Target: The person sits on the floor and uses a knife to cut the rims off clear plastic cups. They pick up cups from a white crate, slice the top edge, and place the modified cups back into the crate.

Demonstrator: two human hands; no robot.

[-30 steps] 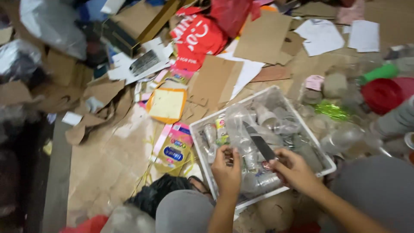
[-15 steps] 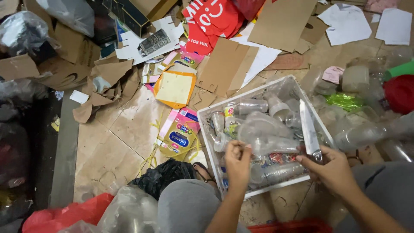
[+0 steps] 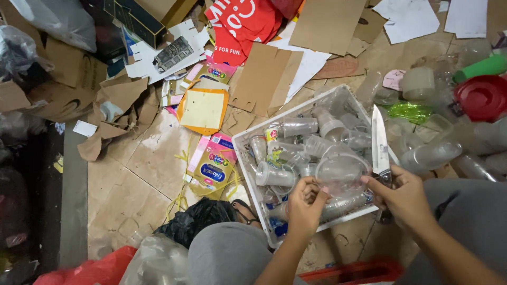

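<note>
Clear plastic cup (image 3: 342, 171) is getting pinched by the left hand (image 3: 305, 203) right over the white bin (image 3: 248, 153), while the right hand (image 3: 404, 198), gripping a knife (image 3: 379, 140), has swung its blade up past the bin's right edge since a second ago.

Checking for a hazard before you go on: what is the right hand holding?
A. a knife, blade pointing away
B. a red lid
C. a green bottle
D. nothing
A: the right hand grips a knife by its handle, blade pointing away over the basket.
</note>
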